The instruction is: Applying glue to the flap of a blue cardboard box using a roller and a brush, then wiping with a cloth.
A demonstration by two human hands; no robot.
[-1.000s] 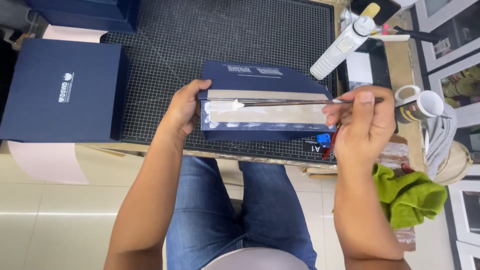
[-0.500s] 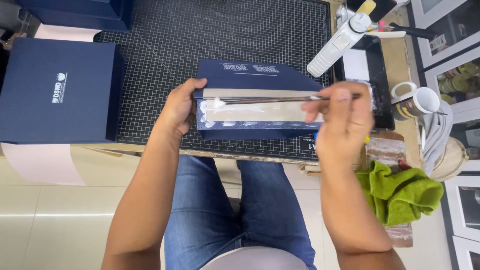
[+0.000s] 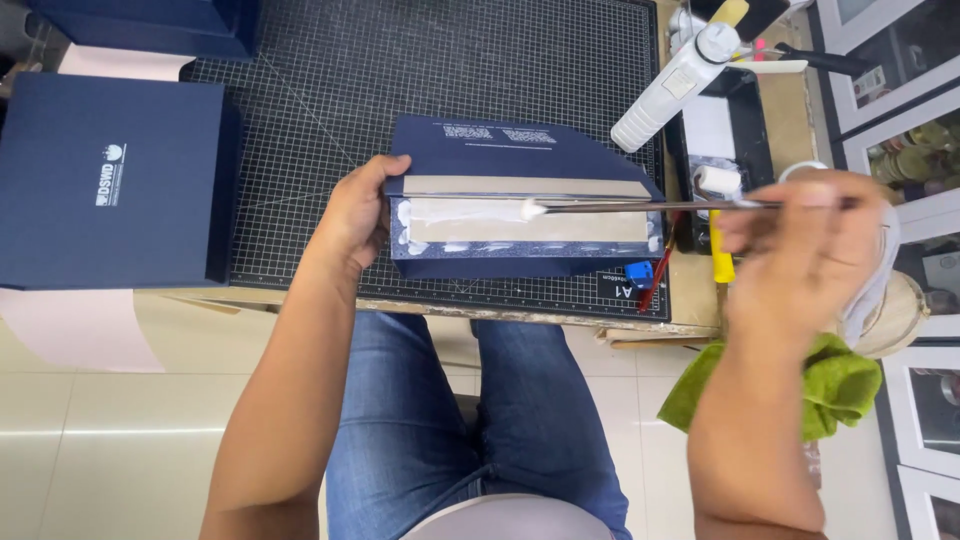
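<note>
Navy box panel (image 3: 520, 215) lying flat on the cutting mat (image 3: 400, 80), near the table's front edge, grey board strip along its middle smeared with white glue (image 3: 465, 212). Probably light and stiff, like covered cardboard, but the wet glue makes the strip slippery and easy to smudge; best held at a dry navy edge, never on the grey strip.

Left hand (image 3: 355, 215) pressed against the panel's left end, fingers curled over the top corner, thumb at the lower edge, clamping the panel steady, just beside the glue but apparently off it.

Right hand (image 3: 800, 250) blurred, off the panel's right end and clear of it, clenched round the handle of a long thin brush (image 3: 640, 207). Only the brush tip touching the panel, about mid-strip, at the end of the white smear.

Glue bottle (image 3: 675, 85) lying tilted at the mat's upper right; second navy box (image 3: 110, 180) well apart to the left; green cloth (image 3: 830, 385) below the right wrist.
</note>
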